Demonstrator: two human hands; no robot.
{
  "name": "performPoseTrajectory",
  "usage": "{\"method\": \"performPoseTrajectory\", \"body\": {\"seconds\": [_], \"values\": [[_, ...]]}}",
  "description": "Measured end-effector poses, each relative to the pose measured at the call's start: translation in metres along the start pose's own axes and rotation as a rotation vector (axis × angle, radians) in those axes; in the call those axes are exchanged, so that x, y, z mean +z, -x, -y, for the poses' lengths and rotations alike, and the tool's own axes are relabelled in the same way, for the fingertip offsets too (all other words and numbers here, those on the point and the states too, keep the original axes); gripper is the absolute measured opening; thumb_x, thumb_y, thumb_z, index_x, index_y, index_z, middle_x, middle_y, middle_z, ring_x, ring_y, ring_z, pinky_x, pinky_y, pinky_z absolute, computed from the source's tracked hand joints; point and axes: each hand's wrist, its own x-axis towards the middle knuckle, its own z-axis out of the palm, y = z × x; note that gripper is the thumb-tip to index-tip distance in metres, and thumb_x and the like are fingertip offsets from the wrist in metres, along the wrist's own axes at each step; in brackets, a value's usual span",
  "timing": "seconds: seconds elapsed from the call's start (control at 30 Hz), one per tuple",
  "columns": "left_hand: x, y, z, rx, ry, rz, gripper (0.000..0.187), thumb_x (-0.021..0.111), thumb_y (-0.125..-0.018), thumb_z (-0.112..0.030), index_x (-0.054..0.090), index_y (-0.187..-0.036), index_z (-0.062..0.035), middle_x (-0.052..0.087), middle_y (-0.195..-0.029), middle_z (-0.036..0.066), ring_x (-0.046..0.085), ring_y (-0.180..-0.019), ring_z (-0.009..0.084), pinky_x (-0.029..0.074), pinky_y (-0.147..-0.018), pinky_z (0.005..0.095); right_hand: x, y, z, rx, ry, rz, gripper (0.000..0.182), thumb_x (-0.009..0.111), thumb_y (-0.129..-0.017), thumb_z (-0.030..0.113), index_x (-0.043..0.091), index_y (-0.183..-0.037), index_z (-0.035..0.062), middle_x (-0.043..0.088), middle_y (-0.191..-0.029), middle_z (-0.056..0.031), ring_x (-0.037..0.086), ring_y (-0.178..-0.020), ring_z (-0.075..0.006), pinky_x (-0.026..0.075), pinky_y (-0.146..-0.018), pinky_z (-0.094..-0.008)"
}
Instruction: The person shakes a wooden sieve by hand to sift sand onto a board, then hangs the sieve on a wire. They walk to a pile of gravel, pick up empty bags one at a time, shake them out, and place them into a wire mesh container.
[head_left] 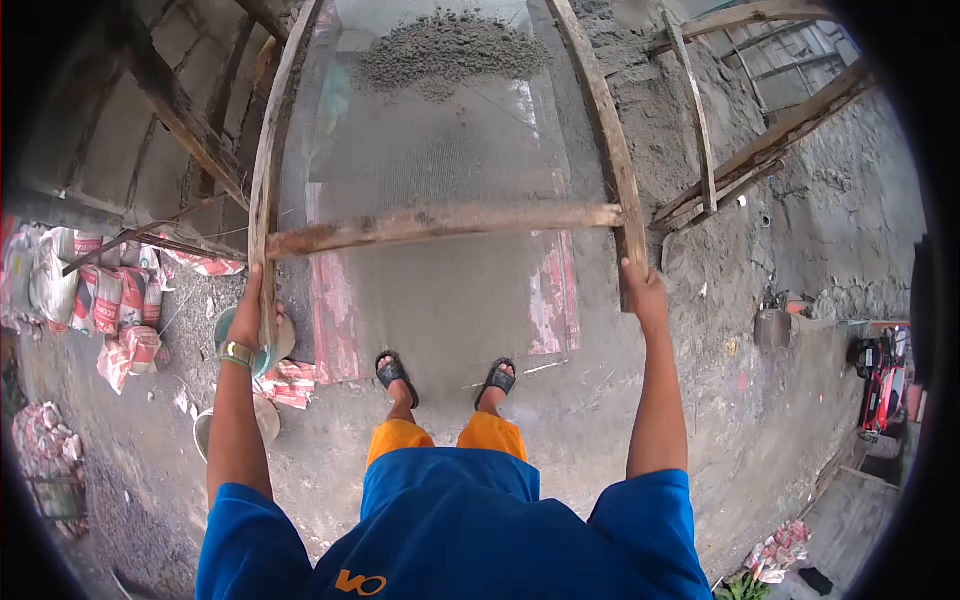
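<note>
I hold one wooden frame (500, 219) by its near ends: my left hand (246, 318) has its fingers wrapped about the left rail (275, 130), my right hand (648, 298) has its fingers closed on the right rail (600, 110), partly out of sight underneath. The frame stretches ahead of me, its crossbar (410, 226) just beyond my hands. Raising one side faster could twist it, I judge; a slack grip on rough wood could let a rail drop near the two open-toed sandals (395, 372). I count two rails, one crossbar and one gritty heap (450, 50) between the rails; what bears it I cannot tell. Apparently two buckets (286, 338) stand by my left hand.
</note>
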Motion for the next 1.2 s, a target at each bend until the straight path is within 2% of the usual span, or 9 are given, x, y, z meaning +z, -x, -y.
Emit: {"method": "performPoseTrajectory", "body": {"seconds": [0.2,0.37,0.57,0.63,0.7,0.83,0.9,1.03,1.2], "values": [[-0.050,0.052,0.304,-0.042,0.197,-0.017,0.068,0.042,-0.086,-0.068,0.054,-0.096,-0.0014,0.055,-0.059,0.009,0.056,-0.046,0.0193,0.045,-0.042,0.0303,0.080,0.147,-0.200,0.269,-0.291,0.172,0.052,0.071,-0.080,0.040,0.057,-0.101,-0.0055,0.062,-0.086,-0.0101,0.056,-0.080,-0.0143,0.047,-0.070,-0.0314],[-0.056,0.088,0.336,0.007,0.189,-0.049,0.072,0.044,-0.084,-0.069,0.056,-0.093,0.0008,0.056,-0.059,0.011,0.057,-0.047,0.0200,0.047,-0.044,0.0301,0.078,0.173,-0.229,0.324,-0.469,0.296,0.052,0.066,-0.084,0.039,0.055,-0.118,0.0013,0.061,-0.101,-0.0045,0.054,-0.094,-0.0128,0.044,-0.083,-0.0302],[0.013,-0.006,0.047,-0.048,0.025,-0.057,0.067,0.044,-0.078,-0.078,0.053,-0.084,-0.0114,0.052,-0.056,0.002,0.052,-0.042,0.0150,0.045,-0.040,0.0275,0.027,-0.025,-0.041,0.094,0.067,0.122,0.086,0.054,-0.075,0.071,0.063,-0.098,-0.0112,0.064,-0.084,-0.0271,0.065,-0.088,-0.0373,0.048,-0.075,-0.0398],[0.012,-0.009,-0.058,0.057,0.034,0.084,0.062,0.047,-0.081,-0.073,0.053,-0.083,-0.0114,0.053,-0.056,0.001,0.051,-0.041,0.0129,0.045,-0.037,0.0267,-0.034,-0.069,0.046,-0.062,0.153,-0.079,0.097,0.052,-0.068,0.080,0.063,-0.099,-0.0114,0.064,-0.091,-0.0289,0.064,-0.094,-0.0357,0.050,-0.076,-0.0404],[0.000,-0.006,-0.141,0.069,-0.046,0.149,0.059,0.049,-0.082,-0.069,0.053,-0.083,-0.0108,0.054,-0.056,0.000,0.052,-0.041,0.0120,0.048,-0.037,0.0267,-0.095,-0.095,0.122,0.063,0.084,0.125,0.094,0.055,-0.065,0.079,0.065,-0.101,-0.0077,0.064,-0.096,-0.0225,0.064,-0.087,-0.0317,0.051,-0.064,-0.0448],[-0.006,0.011,-0.161,0.000,-0.094,0.132,0.060,0.050,-0.081,-0.069,0.053,-0.083,-0.0100,0.054,-0.056,0.000,0.053,-0.041,0.0117,0.048,-0.036,0.0263,-0.114,-0.067,0.138,0.006,0.150,0.141,0.093,0.054,-0.071,0.076,0.061,-0.105,-0.0098,0.063,-0.091,-0.0254,0.065,-0.081,-0.0338,0.050,-0.064,-0.0436],[-0.003,0.015,-0.086,0.036,-0.028,0.073,0.059,0.051,-0.080,-0.071,0.052,-0.082,-0.0120,0.053,-0.056,0.000,0.052,-0.041,0.0120,0.046,-0.037,0.0256,-0.064,-0.041,0.067,-0.203,0.156,0.112,0.089,0.056,-0.073,0.072,0.060,-0.105,-0.0108,0.063,-0.092,-0.0302,0.065,-0.088,-0.0372,0.050,-0.071,-0.0406],[-0.022,0.003,0.139,-0.102,0.098,-0.029,0.068,0.040,-0.082,-0.075,0.056,-0.086,-0.0092,0.053,-0.058,0.004,0.053,-0.044,0.0173,0.045,-0.040,0.0298,0.055,0.067,-0.110,0.057,-0.186,0.030,0.058,0.066,-0.080,0.051,0.061,-0.101,-0.0026,0.065,-0.085,-0.0187,0.063,-0.082,-0.0257,0.048,-0.075,-0.0364],[-0.057,0.089,0.334,-0.010,0.170,-0.039,0.072,0.044,-0.082,-0.072,0.055,-0.089,-0.0015,0.055,-0.058,0.009,0.056,-0.046,0.0192,0.047,-0.043,0.0300,0.068,0.189,-0.223,0.328,-0.487,0.200,0.046,0.069,-0.082,0.035,0.056,-0.103,-0.0041,0.061,-0.084,-0.0057,0.056,-0.077,-0.0135,0.047,-0.069,-0.0304]]}}
